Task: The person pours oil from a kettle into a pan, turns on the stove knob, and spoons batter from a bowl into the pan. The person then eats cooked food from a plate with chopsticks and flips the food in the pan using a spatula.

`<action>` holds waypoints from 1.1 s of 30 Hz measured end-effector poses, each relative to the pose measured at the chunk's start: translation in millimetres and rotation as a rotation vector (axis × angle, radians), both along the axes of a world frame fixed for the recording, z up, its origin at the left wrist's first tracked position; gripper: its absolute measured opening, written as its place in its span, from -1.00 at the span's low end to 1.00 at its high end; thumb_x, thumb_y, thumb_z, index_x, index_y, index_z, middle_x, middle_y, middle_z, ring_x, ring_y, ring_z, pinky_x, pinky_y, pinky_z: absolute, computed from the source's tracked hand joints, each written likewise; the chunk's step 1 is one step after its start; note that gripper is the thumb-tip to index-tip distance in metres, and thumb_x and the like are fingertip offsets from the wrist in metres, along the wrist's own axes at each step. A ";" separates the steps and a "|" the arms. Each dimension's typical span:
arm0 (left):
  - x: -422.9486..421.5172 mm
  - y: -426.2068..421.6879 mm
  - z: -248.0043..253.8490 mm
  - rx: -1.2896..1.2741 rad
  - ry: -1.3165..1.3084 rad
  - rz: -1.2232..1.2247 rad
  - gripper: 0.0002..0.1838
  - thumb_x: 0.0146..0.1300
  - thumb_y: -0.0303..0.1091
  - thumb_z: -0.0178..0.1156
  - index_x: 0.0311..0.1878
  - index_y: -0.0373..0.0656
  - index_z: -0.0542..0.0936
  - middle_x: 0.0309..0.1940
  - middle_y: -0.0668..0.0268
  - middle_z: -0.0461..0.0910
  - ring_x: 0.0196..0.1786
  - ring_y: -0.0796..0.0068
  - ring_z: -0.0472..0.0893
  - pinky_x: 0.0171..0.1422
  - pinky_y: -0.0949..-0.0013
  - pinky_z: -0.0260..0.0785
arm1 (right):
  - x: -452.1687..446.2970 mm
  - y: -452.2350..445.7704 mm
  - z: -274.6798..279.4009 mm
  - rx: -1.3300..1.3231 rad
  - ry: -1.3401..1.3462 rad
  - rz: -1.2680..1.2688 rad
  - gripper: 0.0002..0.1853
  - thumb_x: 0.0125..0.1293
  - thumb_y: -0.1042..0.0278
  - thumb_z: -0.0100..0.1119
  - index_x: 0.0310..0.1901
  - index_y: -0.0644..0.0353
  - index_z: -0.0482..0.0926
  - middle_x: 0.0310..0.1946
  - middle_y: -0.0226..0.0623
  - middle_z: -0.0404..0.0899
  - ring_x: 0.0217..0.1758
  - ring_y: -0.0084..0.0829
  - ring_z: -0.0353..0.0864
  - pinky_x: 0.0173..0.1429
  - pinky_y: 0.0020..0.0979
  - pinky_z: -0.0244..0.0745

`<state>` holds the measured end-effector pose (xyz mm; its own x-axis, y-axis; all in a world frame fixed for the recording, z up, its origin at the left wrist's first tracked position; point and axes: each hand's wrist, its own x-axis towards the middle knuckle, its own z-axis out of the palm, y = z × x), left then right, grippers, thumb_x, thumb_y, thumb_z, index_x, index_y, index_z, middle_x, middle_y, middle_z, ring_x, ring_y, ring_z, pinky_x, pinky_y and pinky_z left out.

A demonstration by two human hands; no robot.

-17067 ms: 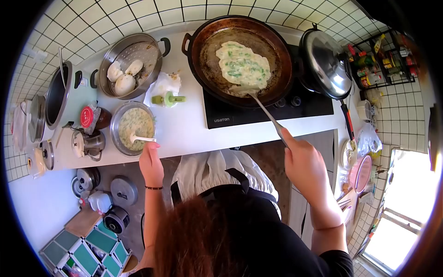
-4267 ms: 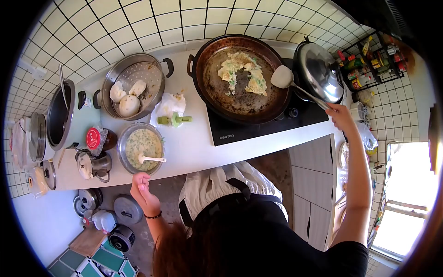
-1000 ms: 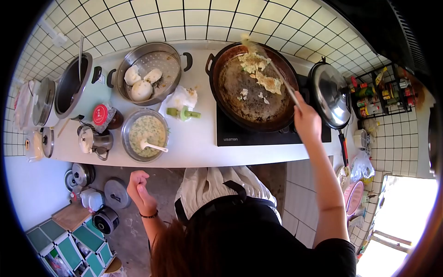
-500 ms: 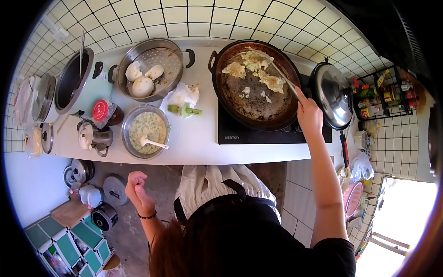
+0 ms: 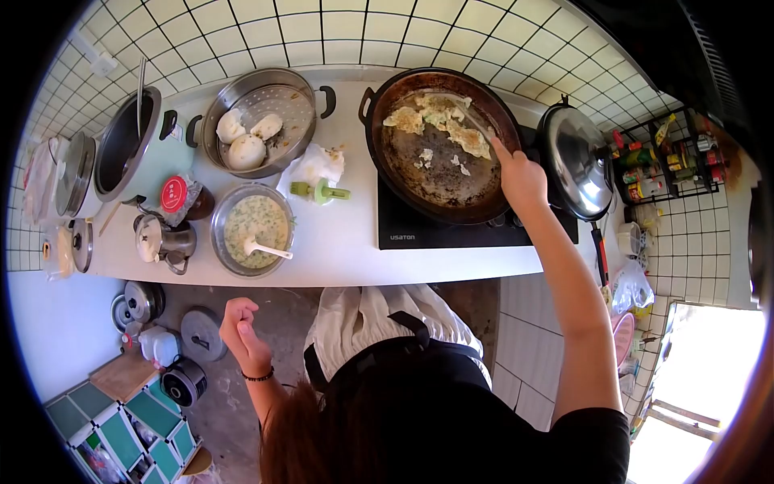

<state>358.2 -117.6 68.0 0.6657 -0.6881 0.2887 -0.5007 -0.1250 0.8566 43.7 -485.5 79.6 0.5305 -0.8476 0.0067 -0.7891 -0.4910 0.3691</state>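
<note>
My right hand [image 5: 523, 179] is closed round the handle of a slim spatula [image 5: 481, 123], reaching over the pan's right rim. The spatula's far end is among browned, egg-like pancake pieces [image 5: 466, 139] at the back of a wide dark frying pan [image 5: 435, 181]. Smaller scraps [image 5: 425, 158] lie nearer the pan's middle. The pan sits on a black induction cooker [image 5: 451, 235]. My left hand [image 5: 246, 331] hangs in front of the counter, fingers curled, with nothing visible in it. Nearest to it on the counter is a bowl of pale batter with green bits [image 5: 270, 222], a white spoon [image 5: 268, 248] resting in it.
Left of the pan stand a steamer pot [image 5: 294, 141] with white buns [image 5: 247, 151], a green-handled brush [image 5: 321, 191], a red-lidded jar [image 5: 175, 194], a metal pot [image 5: 173, 239] and a rice cooker [image 5: 161, 157]. A domed lid [image 5: 574, 165] and a bottle rack [image 5: 669, 157] are at the right.
My right hand has moved left and slightly toward the back, nearer the pan's middle. The pancake pieces have shifted a little and bunched closer together. My left hand stays where it was.
</note>
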 end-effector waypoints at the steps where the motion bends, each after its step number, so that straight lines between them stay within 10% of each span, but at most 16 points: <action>1: -0.2 0.7 0.1 0.000 0.003 -0.001 -0.48 0.33 0.02 -0.21 -0.39 -0.32 0.44 -0.66 0.39 0.13 -0.59 0.60 0.10 -0.50 0.43 -0.15 | -0.5 6.6 0.4 0.001 0.013 0.026 -0.29 0.13 0.52 0.05 0.36 -0.14 0.19 -0.35 -0.15 0.51 -0.48 -0.24 0.61 -0.42 -0.33 0.55; 33: 2.9 6.9 1.4 0.024 0.000 -0.001 -0.48 0.33 0.02 -0.21 -0.37 -0.32 0.45 -0.65 0.38 0.14 -0.58 0.59 0.12 -0.49 0.43 -0.10 | -52.3 46.3 30.2 -0.077 -0.188 -0.085 -0.42 0.19 0.44 0.06 0.26 -0.31 0.37 -0.54 -0.28 0.43 -0.60 -0.25 0.53 -0.51 -0.29 0.49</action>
<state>361.1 -110.7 69.4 0.6652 -0.6951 0.2726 -0.5010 -0.1448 0.8533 -8.6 -439.2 109.8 0.4408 -0.8823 0.1651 -0.8848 -0.3960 0.2457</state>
